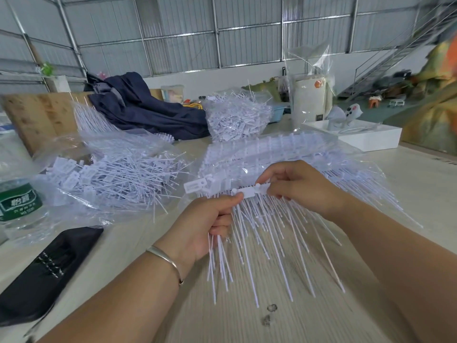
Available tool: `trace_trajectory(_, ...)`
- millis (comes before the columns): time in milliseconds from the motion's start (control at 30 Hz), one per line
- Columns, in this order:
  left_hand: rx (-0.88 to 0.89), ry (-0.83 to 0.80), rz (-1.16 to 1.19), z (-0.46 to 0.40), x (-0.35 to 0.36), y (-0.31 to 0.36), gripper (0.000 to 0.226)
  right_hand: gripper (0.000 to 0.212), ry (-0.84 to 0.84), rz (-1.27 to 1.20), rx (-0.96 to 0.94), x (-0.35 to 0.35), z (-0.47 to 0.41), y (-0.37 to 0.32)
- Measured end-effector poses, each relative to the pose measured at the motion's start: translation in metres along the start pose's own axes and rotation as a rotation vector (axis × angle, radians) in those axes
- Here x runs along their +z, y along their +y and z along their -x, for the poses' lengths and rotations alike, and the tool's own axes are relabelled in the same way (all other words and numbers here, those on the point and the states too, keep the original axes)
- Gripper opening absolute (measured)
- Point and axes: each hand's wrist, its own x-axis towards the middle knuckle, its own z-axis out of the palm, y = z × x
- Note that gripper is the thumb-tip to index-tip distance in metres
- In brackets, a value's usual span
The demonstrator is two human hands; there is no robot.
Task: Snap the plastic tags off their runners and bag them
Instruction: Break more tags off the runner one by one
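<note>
Grey metal walls stand far behind a pale wood-look table (284, 318) that is covered with white plastic bits.

Both hands are in the middle, close together. The left hand (210, 224) has its fingers curled tight around a bunch of loose white plastic tags (222, 256), with their long thin tails hanging down over the table. Its thumb presses on top, next to a flat white tag head. A thin silver bangle (165, 258) sits on that wrist.

The right hand (299, 186) pinches the long white plastic runner strip (257, 190) between its thumb and bent fingers. Many more thin white tails fan out from that strip, down and to the right. The two hands almost touch at the strip.

Just behind the hands lies a flat clear plastic bag of white runner strips (272, 149) still in rows. To the left, an open clear plastic bag of loose white tags (111, 177) lies on its side. Farther back stands another full clear bag of white tags (237, 117).

A clear water bottle with a green label (17, 201) stands at the left edge. A black flat case (47, 271) lies near it. A dark blue cloth (146, 107) is heaped at the back, and a white box (358, 134) sits on the right.
</note>
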Motion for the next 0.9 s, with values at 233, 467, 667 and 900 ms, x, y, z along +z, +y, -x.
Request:
trace_trajectory(233,0.059,-0.04,0.025,0.002,0.002,0.004,0.023,0.008,0.035,-0.162,-0.028,-0.008,-0.001,0.005)
trace_trajectory(467,0.053,-0.158,0.038,0.009,0.005,0.003,0.019,0.003,-0.082,-0.333,-0.003,-0.005,-0.002,0.007)
trace_trajectory(667,0.041,-0.38,0.189,0.015,0.02,-0.004,0.019,0.013,-0.299,-0.551,0.023,0.01,0.002,-0.001)
trace_trajectory(900,0.087,-0.371,0.28,0.016,0.011,0.011,0.018,0.059,-0.134,-0.428,0.002,0.007,0.0,-0.006)
